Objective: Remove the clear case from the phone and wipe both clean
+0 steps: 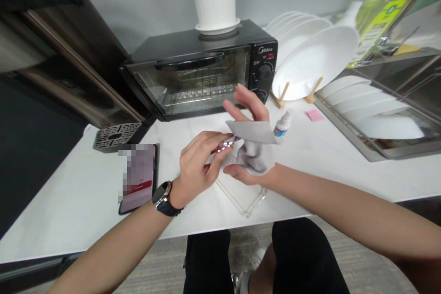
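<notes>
My left hand [200, 161], closed, grips a slim lilac phone [225, 144] by its edge. The phone appears nearly edge-on with shiny round parts, and much of it is hidden. A light grey cloth [253, 147] hangs folded in my right hand [257, 105], its thumb below and its fingers raised behind it. The cloth is close beside the phone; whether they touch I cannot tell. Below both hands a clear phone case [246, 211] lies on the white counter [213, 218]. A small white spray bottle [282, 125] stands just right of the cloth.
Another phone [139, 183] lies at left, near a black machine with a drip tray [117, 137]. Behind is a toaster oven [200, 78] bearing a white pot [215, 0]. White plates [313, 64], a pink note [314, 115] and a dish rack [361, 147] are at right.
</notes>
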`<state>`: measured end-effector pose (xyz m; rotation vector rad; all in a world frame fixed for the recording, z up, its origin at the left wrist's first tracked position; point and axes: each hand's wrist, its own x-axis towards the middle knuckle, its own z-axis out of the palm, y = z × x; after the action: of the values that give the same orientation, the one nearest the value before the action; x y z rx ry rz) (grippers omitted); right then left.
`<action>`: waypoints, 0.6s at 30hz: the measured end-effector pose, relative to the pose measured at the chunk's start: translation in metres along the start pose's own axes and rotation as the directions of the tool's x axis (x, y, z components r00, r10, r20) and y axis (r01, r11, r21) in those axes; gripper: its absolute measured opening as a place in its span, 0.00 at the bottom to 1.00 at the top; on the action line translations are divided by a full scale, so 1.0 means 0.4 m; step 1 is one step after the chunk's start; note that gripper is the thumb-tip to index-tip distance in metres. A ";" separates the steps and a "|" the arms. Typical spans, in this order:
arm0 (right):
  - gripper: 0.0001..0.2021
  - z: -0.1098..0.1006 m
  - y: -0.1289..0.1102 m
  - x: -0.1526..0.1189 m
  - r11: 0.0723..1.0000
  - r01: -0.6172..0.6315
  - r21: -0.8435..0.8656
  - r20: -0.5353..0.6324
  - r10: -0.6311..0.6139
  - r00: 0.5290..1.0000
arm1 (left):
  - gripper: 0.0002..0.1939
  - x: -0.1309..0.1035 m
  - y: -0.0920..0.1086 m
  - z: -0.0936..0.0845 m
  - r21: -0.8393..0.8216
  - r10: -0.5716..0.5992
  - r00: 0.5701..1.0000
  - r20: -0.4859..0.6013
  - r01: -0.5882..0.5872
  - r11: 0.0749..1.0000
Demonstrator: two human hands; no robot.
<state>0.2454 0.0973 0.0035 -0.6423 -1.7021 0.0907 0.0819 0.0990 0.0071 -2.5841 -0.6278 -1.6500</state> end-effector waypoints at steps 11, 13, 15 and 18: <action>0.39 -0.016 0.017 0.023 0.960 0.072 -0.270 0.066 -0.056 0.996 | 0.13 0.008 0.000 -0.012 0.105 0.020 0.999 -0.035 -0.016 0.994; 0.39 -0.016 0.014 0.020 0.970 0.040 -0.242 0.064 -0.025 0.998 | 0.13 0.007 -0.003 -0.010 0.109 0.009 1.000 -0.014 -0.008 0.994; 0.43 -0.016 0.008 0.016 0.978 0.046 -0.201 0.124 -0.021 0.992 | 0.09 0.005 -0.004 -0.009 0.128 -0.004 1.000 0.021 0.001 0.992; 0.49 -0.017 0.006 0.012 0.990 0.057 -0.133 0.189 -0.031 0.981 | 0.04 0.005 -0.002 -0.011 0.149 0.008 0.999 0.052 -0.015 0.989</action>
<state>0.2520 0.0996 0.0086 -0.7161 -1.9154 0.0018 0.0785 0.0994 0.0106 -2.5258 -0.7087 -1.4755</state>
